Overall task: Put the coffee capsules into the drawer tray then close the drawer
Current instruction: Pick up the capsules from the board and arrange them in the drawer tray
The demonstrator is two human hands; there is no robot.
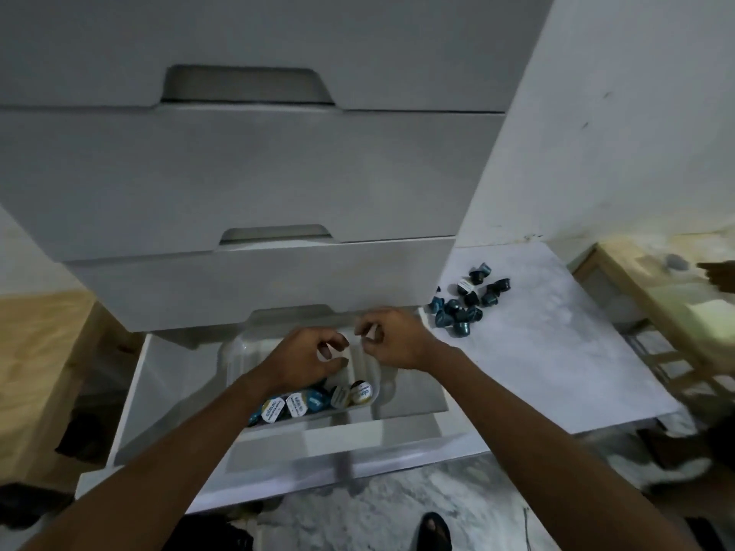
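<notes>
The bottom drawer point(167, 391) stands pulled out with a translucent tray point(238, 351) inside. A row of coffee capsules point(318, 399) with white and blue lids lies along the tray's near side. My left hand point(306, 359) hovers over the tray, fingers curled round a small dark capsule. My right hand point(393, 344) is just right of it, over the tray's back edge, with fingertips pinched. A pale bit shows between them, too blurred to name. A loose pile of dark blue capsules point(465, 304) lies on the white surface point(549, 351) to the right.
Closed grey drawers point(254, 177) rise above the open one, close over my hands. A wooden rack point(656, 312) stands at the far right, with another person's hand point(720, 276) at the edge. My sandalled foot point(435, 530) is on the marble floor below.
</notes>
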